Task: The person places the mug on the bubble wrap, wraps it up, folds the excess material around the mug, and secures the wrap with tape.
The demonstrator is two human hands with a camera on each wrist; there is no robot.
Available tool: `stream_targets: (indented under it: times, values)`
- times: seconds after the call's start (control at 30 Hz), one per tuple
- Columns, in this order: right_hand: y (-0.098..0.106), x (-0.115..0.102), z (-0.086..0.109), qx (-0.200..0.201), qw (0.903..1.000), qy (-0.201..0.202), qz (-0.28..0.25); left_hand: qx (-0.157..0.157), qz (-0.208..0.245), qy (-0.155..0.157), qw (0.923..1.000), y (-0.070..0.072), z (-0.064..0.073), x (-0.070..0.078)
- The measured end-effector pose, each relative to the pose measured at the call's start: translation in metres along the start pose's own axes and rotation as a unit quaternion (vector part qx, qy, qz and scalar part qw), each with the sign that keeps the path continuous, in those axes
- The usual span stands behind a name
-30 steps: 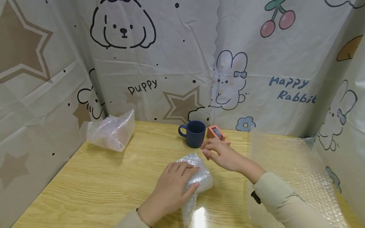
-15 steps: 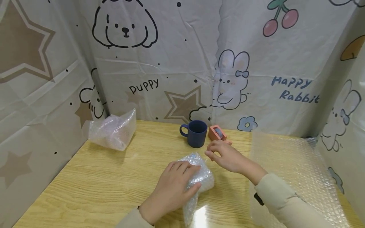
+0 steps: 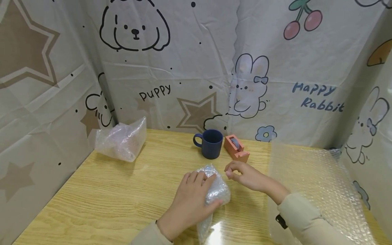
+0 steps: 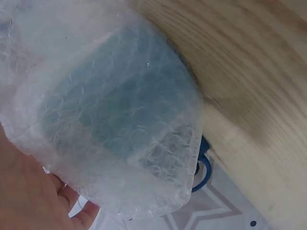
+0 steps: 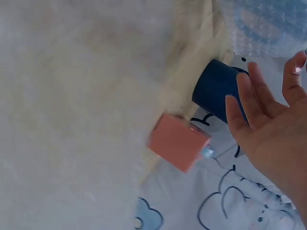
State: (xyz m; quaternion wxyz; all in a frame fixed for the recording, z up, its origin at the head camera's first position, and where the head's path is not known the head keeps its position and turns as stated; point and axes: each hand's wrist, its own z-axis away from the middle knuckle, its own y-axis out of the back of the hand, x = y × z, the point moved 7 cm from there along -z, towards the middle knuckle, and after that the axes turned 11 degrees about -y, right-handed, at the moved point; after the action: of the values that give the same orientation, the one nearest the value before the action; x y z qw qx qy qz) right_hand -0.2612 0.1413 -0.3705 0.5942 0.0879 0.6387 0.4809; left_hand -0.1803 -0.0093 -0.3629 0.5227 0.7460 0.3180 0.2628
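A bubble-wrapped package (image 3: 218, 190) lies on the table in front of the person. The left hand (image 3: 191, 200) holds it from the left, fingers over its top and thumb along its near side. Through the wrap a blue-green thing (image 4: 122, 96) shows in the left wrist view. The right hand (image 3: 246, 175) hovers just right of the package, thumb and index fingertips close together; I cannot tell whether something thin and clear is between them. Beyond that hand stands a coral tape dispenser (image 3: 237, 149) with a tape roll, beside a dark blue mug (image 3: 212, 144).
Another bubble-wrapped bundle (image 3: 120, 141), pinkish inside, sits at the table's back left. A flat sheet of bubble wrap (image 3: 312, 183) covers the right side, under the right forearm. Printed cloth (image 3: 190, 44) hangs behind and on both sides of the wooden table (image 3: 122, 204).
The right hand has moved away from the tape dispenser, toward the person and slightly right, uncovering the dispenser's front. The left hand has shifted slightly right on the package, its fingers closer together.
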Motion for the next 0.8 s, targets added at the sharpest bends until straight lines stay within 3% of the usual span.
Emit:
stream_targets:
  times: [0.17, 0.4, 0.67, 0.8]
  values:
    - [-0.015, 0.014, -0.002, -0.075, 0.9920, -0.030, -0.097, -0.002, 0.002, 0.001, 1.0000, -0.001, 0.001, 0.000]
    - [-0.038, 0.024, -0.007, -0.158, 0.9598, -0.081, -0.217, -0.003, 0.007, 0.005, 1.0000, -0.003, 0.003, -0.001]
    - [-0.054, 0.041, -0.010, -0.201, 0.9402, -0.153, -0.229, -0.005, 0.023, 0.008, 0.9997, -0.005, 0.004, -0.003]
    - [-0.054, 0.047, -0.017, -0.224, 0.9391, -0.179, -0.189, -0.008, 0.027, 0.008, 0.9996, -0.006, 0.003, -0.003]
